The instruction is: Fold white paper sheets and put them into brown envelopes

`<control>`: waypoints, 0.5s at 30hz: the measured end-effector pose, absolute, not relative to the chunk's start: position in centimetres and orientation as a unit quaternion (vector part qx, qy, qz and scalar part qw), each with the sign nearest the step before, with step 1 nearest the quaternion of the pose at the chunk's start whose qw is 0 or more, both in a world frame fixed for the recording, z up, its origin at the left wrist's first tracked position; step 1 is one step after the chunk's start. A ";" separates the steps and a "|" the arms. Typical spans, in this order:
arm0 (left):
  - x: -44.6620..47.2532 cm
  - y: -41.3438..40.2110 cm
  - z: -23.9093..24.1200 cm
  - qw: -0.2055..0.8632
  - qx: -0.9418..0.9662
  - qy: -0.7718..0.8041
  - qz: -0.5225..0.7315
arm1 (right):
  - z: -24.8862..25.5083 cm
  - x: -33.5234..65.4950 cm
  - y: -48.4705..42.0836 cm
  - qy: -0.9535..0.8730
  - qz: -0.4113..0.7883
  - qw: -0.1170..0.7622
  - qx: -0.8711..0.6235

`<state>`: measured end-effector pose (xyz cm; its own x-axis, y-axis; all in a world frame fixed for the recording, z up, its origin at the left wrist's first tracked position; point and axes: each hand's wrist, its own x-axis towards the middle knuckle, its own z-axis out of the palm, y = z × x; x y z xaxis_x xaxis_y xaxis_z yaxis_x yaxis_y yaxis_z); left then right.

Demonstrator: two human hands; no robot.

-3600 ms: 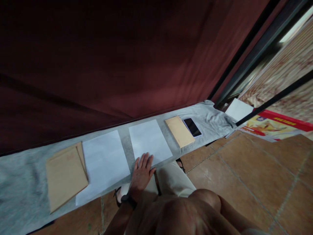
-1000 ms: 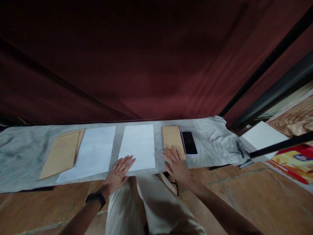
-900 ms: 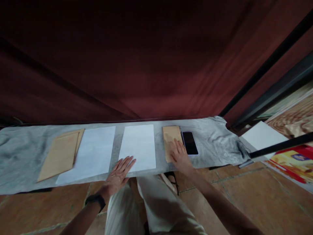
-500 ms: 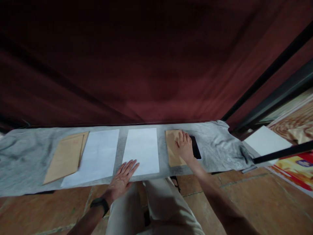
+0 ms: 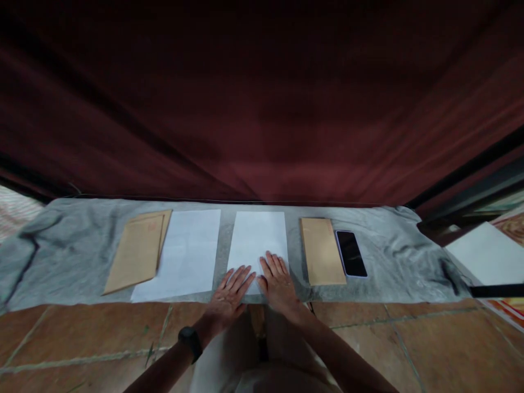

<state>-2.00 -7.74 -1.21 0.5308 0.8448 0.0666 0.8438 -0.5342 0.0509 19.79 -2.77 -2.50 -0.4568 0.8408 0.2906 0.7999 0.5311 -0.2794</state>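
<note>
A sheet of white paper [image 5: 258,232] lies flat in front of me on the grey cloth [image 5: 380,245]. My left hand [image 5: 230,295] rests open on its near left corner, fingers spread. On the near right part of the same sheet lies my right hand [image 5: 278,284], also open with its palm down. Just right of the sheet is a brown envelope [image 5: 322,251], and beside that a phone [image 5: 351,254] with a dark screen. To the left, more white paper [image 5: 192,251] is partly covered by a small pile of brown envelopes [image 5: 135,251].
A dark red curtain [image 5: 262,136] hangs behind the long cloth-covered surface. Black bars [image 5: 462,169] stand at the right, with a white board or sheet [image 5: 487,254] beyond. Below are terracotta floor tiles [image 5: 368,333] and my legs.
My right hand has left the brown envelope and moved left onto the white sheet beside my left hand. The phone now shows fully. The view has shifted, so everything sits farther right.
</note>
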 end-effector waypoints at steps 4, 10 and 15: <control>-1.8 -7.7 -1.0 0.024 0.870 0.492 0.033 | -2.3 21.3 -3.1 -0.849 0.042 0.187 -0.492; -1.7 -8.0 -0.7 0.021 0.873 0.486 0.045 | -1.2 20.5 -1.9 -0.839 0.059 0.204 -0.501; -0.7 -6.3 1.0 0.037 0.850 0.517 0.094 | -1.3 18.8 1.1 -0.817 0.037 0.222 -0.531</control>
